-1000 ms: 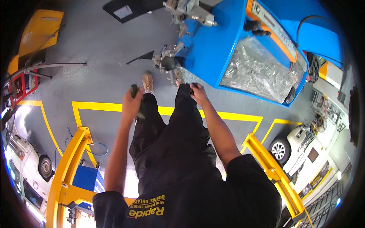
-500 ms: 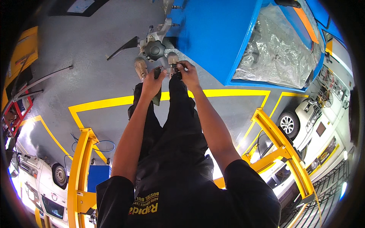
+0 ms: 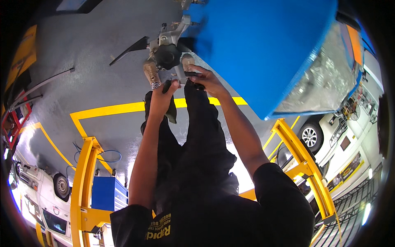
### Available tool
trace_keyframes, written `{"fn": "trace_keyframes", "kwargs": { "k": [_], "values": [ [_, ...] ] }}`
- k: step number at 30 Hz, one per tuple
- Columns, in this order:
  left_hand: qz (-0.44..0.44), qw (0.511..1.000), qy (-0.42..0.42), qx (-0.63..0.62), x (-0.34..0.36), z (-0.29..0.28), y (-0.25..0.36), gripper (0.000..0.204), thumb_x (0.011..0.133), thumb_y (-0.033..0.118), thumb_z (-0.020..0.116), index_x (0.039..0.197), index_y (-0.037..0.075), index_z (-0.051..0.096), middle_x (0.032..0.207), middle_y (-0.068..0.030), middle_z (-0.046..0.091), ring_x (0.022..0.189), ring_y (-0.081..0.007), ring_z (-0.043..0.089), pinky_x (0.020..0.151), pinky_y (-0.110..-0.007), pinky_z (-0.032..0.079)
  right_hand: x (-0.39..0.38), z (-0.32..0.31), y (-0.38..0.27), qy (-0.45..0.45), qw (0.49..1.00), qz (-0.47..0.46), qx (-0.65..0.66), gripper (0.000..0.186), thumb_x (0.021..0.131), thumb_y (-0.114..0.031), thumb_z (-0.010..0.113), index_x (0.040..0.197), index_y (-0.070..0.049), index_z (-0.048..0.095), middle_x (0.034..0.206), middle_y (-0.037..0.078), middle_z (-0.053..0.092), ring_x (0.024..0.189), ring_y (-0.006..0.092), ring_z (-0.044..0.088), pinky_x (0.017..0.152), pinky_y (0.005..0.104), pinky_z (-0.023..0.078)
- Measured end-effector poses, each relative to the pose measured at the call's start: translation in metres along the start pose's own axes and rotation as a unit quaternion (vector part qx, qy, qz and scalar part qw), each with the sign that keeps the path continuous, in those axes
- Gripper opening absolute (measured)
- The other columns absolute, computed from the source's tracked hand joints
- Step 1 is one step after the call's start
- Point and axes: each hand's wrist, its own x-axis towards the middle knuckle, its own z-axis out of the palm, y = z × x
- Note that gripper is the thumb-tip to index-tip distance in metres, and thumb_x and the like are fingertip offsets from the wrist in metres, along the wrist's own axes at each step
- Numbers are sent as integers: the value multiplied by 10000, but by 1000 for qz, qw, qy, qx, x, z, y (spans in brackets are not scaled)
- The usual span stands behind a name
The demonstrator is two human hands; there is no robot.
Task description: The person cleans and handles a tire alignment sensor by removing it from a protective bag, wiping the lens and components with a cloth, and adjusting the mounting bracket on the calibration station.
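Observation:
My left hand is closed on a small dark object, with dark green material hanging below it. My right hand grips a black object whose shape is hard to make out. Both hands are close together, just short of a grey metal fixture with a large black knob and black legs. My tan shoes show beside that fixture.
A big blue machine with a plastic-lined bay fills the upper right. Yellow lift posts flank me on both sides, with a blue tool cabinet at lower left. White vehicles and yellow floor lines surround the area.
Both hands have moved forward and inward toward each other and the metal fixture. The view has shifted, and the blue machine now fills more of the upper right.

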Motion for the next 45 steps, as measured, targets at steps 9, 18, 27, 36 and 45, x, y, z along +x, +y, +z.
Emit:
{"fn": "trace_keyframes", "kwargs": {
  "k": [9, 18, 27, 36, 45],
  "values": [
    [-63, 994, 88, -23, -65, -30, -144, 366, 1063, 312, 655, 1252, 5, 717, 891, -48, 739, 895, -131, 679, 857, -298, 519, 142, -49, 134, 319, 947, 43, 7, 272, 953, -297, 810, 1016, -38, 759, 867, 39, 714, 729, 125, 661, 576, 311, 506],
    [-89, 992, 80, -25, -68, -33, -162, 281, 1070, 256, 633, 1150, 4, 729, 826, -34, 683, 808, -121, 627, 779, -287, 487, 207, -45, 150, 284, 956, -40, -62, 244, 944, -147, 782, 1140, -6, 747, 1007, 44, 743, 885, 162, 689, 760, 346, 556],
    [-76, 994, 78, 21, -57, -41, -151, 271, 1054, 265, 657, 1111, 13, 738, 765, -26, 664, 732, -107, 614, 702, -278, 472, 213, -17, 142, 358, 926, -63, -97, 310, 862, -74, 779, 1164, -38, 716, 976, 96, 764, 870, 207, 740, 723, 357, 571],
    [-70, 995, 51, 55, -41, -64, -143, 249, 1045, 255, 666, 1083, 20, 739, 744, -34, 667, 700, -120, 632, 668, -292, 481, 237, -47, 270, 361, 893, -85, -253, 485, 990, -173, 632, 1435, -7, 537, 1000, 205, 733, 862, 321, 725, 734, 482, 541],
    [-67, 994, 64, 59, -44, -76, -149, 222, 1037, 243, 672, 1053, 28, 729, 723, -61, 679, 679, -142, 666, 654, -314, 512, 230, -14, 236, 358, 886, -25, -294, 468, 991, -245, 664, 1393, -29, 560, 966, 156, 734, 862, 264, 721, 753, 447, 552]
  ]
}}
